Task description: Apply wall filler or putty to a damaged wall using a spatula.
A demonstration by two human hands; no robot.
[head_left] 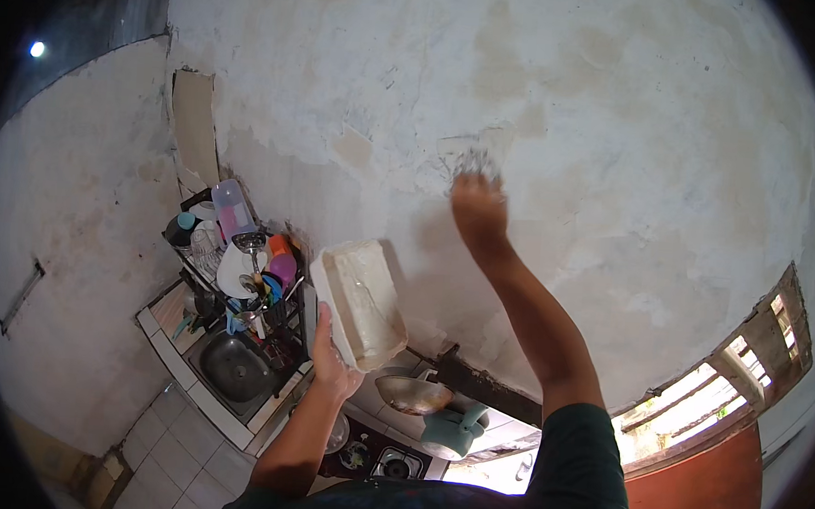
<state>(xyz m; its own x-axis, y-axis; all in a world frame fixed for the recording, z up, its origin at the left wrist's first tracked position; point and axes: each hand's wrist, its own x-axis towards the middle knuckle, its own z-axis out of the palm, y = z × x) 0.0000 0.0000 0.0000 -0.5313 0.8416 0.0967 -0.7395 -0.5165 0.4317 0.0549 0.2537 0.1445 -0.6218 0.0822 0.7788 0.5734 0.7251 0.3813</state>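
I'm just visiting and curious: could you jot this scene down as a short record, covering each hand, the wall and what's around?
Left hand: holding a white tub by its near left side
Tub: tilted, with its open side in view and pale coating inside
Right hand: raised at the wall, motion-blurred; any tool in it is unclear
Wall: whitish with uneven beige patches
Lower left: sink, with piled dishes behind it
Lower middle: stove, pan
Lower right: slatted window

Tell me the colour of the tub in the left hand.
The tub is off-white, best seen in the head view.
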